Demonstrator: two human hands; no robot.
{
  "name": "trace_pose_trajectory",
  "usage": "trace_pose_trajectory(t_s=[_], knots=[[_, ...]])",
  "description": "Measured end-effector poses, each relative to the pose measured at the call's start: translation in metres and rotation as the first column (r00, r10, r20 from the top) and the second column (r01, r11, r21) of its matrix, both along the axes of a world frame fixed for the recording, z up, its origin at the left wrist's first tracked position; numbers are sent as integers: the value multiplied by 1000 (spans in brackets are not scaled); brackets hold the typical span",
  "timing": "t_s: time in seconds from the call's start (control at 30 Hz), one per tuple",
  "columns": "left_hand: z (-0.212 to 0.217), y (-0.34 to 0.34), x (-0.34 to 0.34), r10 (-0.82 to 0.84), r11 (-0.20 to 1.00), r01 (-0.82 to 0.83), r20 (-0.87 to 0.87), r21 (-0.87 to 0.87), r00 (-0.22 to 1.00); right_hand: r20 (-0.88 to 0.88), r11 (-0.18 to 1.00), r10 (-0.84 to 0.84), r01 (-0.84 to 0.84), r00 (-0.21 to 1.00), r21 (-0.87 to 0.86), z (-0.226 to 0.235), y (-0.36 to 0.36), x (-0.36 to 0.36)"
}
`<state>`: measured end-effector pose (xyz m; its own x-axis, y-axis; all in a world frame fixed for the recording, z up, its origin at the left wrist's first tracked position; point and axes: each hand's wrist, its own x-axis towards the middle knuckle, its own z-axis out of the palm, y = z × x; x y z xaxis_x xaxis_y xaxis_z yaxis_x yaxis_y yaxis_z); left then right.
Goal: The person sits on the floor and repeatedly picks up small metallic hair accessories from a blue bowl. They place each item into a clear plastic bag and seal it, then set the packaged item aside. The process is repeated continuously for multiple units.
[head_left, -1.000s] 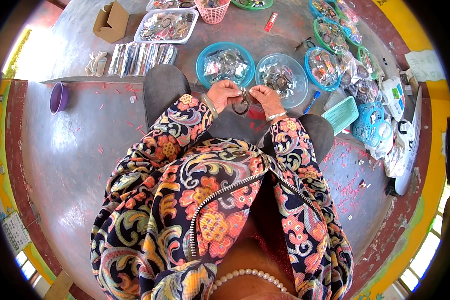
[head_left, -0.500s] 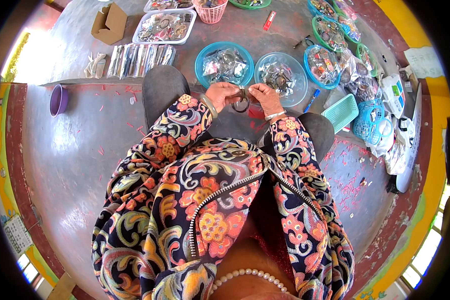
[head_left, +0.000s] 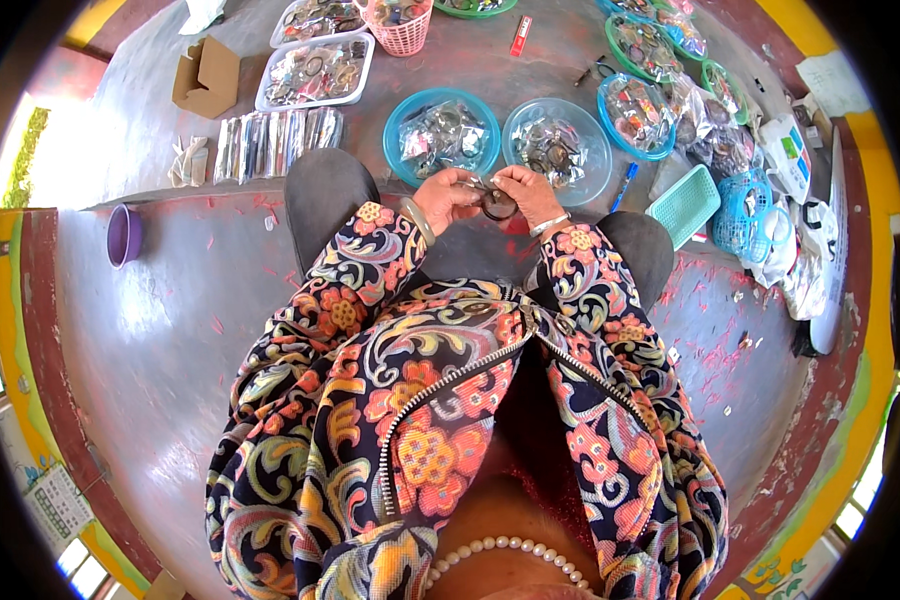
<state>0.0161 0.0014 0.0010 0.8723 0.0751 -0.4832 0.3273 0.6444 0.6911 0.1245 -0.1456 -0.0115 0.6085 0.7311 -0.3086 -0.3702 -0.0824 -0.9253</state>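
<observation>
Between my hands is a dark, ring-shaped band (head_left: 500, 206), too small to tell its exact kind. The fingers of my left hand (head_left: 446, 198) are closed on its upper left side in a pinch. My right hand (head_left: 532, 196) pinches it from the upper right, fingertips close to the left ones. Just beyond the left hand stands a blue basin (head_left: 391, 146) of small items in clear plastic packets. Beyond the right hand is a clear bluish bowl (head_left: 604, 165) with loose dark rings and small pieces.
Right of the bowls are a blue pen (head_left: 624, 187), a mint-green basket (head_left: 684, 207) and a blue basket (head_left: 637, 152) of packets. Flat packets (head_left: 277, 146), a cardboard box (head_left: 207, 78) and a white tray (head_left: 317, 100) lie to the left. A purple bucket (head_left: 124, 237) stands far left.
The dark band hung upright below my fingertips and now sits tilted, closer to the right fingers. Both hands still pinch it. The whole view has shifted slightly.
</observation>
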Motion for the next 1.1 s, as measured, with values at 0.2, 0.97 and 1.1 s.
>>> trace_pose_trajectory(t_s=[0.2,0.97,1.1], knots=[[-5,1,1,-127,992,127,-2,-10,992,40,999,37,-36,999,-35,-6,-5,8],[-5,3,2,107,985,-98,-60,141,992,-138,999,11,-16,990,-29,-10,-12,16],[-6,6,2,171,979,-162,-63,123,983,-178,993,44,-62,983,-98,-11,-10,12]])
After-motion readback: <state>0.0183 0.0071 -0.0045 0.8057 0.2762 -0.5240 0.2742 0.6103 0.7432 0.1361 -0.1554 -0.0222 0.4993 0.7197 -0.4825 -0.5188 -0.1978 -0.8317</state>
